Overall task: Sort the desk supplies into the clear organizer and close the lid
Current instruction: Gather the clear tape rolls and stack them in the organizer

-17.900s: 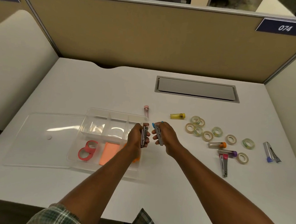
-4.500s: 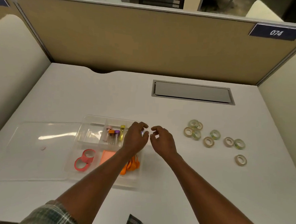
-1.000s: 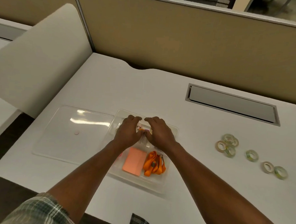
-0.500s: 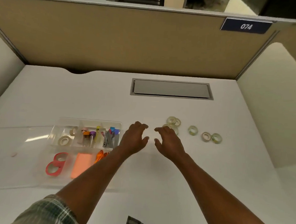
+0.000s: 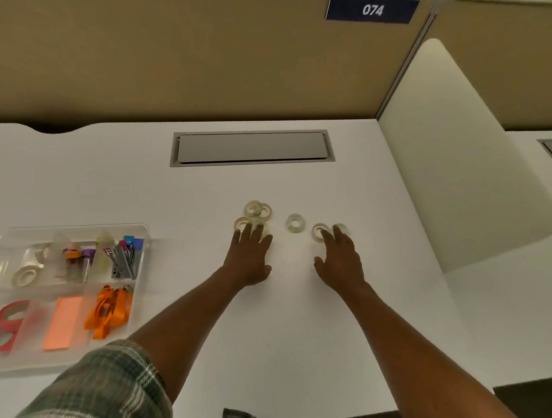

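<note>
Head view, tape rolls: six small clear rolls are seen loose on the white desk (image 5: 293, 337), just right of frame centre, in a row running left to right.
Head view, left cluster (image 5: 258, 209): four rolls are bunched together; the nearest two are partly covered by fingertips.
Head view, middle roll (image 5: 295, 223): it lies flat and alone between the two hands, untouched.
Head view, right pair (image 5: 320, 231): two rolls sit side by side, the farther one mostly hidden.
Left hand (image 5: 250, 255): it is laid palm down with fingers spread, tips resting on the near rolls of the left cluster; nothing is gripped yet.
Right hand (image 5: 340, 261): it is laid palm down and open, fingertips touching the right pair; nothing is held.
Deciding relation: each group lies directly ahead of its own hand, toward the frame top; the middle roll is judged about equally near to both.
Clear organizer (image 5: 145, 234): it is seen at lower left, well apart from the rolls, so a leftward carry is judged necessary.
Tape compartment (image 5: 25, 275): one roll already lies in the upper-left cell.
Lid: it cannot be made out clearly at the left edge.
</note>
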{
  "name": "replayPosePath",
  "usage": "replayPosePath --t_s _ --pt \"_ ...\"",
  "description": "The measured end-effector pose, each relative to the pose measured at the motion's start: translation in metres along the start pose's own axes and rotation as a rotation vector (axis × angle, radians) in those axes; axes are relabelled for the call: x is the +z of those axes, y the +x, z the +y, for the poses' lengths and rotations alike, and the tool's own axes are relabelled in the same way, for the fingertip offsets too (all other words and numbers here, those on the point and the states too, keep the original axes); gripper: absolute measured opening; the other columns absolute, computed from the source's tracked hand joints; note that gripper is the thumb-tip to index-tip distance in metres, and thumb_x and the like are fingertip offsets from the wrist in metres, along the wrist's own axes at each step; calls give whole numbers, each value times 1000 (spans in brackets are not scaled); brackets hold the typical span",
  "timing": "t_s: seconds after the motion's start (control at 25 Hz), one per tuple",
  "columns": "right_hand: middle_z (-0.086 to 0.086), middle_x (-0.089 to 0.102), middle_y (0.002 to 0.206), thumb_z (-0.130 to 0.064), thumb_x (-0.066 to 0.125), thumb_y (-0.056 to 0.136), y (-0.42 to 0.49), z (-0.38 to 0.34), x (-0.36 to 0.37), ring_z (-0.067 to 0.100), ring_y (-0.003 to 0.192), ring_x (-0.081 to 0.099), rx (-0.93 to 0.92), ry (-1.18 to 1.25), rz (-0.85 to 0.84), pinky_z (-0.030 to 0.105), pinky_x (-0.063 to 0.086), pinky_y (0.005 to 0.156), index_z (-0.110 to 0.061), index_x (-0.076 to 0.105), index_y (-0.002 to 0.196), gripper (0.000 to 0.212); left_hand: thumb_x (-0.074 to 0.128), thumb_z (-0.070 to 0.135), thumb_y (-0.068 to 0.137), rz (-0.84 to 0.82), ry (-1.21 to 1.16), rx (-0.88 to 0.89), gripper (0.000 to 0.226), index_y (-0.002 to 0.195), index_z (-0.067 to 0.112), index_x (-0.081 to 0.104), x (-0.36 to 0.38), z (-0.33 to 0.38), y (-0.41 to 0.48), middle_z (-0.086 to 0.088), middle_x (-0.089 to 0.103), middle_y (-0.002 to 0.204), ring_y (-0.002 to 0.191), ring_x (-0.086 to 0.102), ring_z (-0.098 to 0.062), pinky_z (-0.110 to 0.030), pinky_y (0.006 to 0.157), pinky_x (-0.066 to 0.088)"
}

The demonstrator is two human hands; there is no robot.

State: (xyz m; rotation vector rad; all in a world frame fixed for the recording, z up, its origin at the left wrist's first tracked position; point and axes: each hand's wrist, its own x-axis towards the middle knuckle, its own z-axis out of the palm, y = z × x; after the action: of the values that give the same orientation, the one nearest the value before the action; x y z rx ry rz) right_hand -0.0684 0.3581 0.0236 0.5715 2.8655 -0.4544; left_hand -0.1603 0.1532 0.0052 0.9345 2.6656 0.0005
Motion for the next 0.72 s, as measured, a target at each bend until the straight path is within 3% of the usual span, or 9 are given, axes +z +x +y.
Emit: replayPosePath --t_s 0.16,0.28,0.4,0.56,0.72 --pt "2 13 165 -30 60 92 15 26 -1 33 150 14 53 -22 -131 50 40 107 -20 17 155 77 58 51 87 -43 83 -63 81 152 16 25 10 14 8 -14 18 162 148 11 -42 -54 120 7" --pt "6 27 157 -29 58 92 18 32 2 35 139 31 41 -73 -120 47 45 99 -18 22 153 72 58 42 87 22 45 -87 69 146 16 36 11 20 6 -14 42 147 141 29 -40 -51 119 13" --pt "12 44 138 -28 56 93 15 33 4 33 120 47 13 -127 -24 42 48 89 -15 32 148 61 57 31 87 64 19 -76 57 139 15 44 18 21 -4 -11 54 130 123 47 -34 -48 115 23" --pt "12 50 122 -29 58 94 4 28 11 29 109 52 28 -131 3 38 51 83 -11 47 131 42 56 18 86 62 16 -52 38 123 11 55 29 19 -22 -10 54 112 97 54 -32 -38 90 40" --pt "13 44 122 -29 62 92 -10 16 20 30 107 52 58 -61 9 38 53 81 -8 51 120 37 59 20 86 58 -52 -62 30 113 8 55 32 13 -36 -14 48 118 93 52 -32 -35 73 38"
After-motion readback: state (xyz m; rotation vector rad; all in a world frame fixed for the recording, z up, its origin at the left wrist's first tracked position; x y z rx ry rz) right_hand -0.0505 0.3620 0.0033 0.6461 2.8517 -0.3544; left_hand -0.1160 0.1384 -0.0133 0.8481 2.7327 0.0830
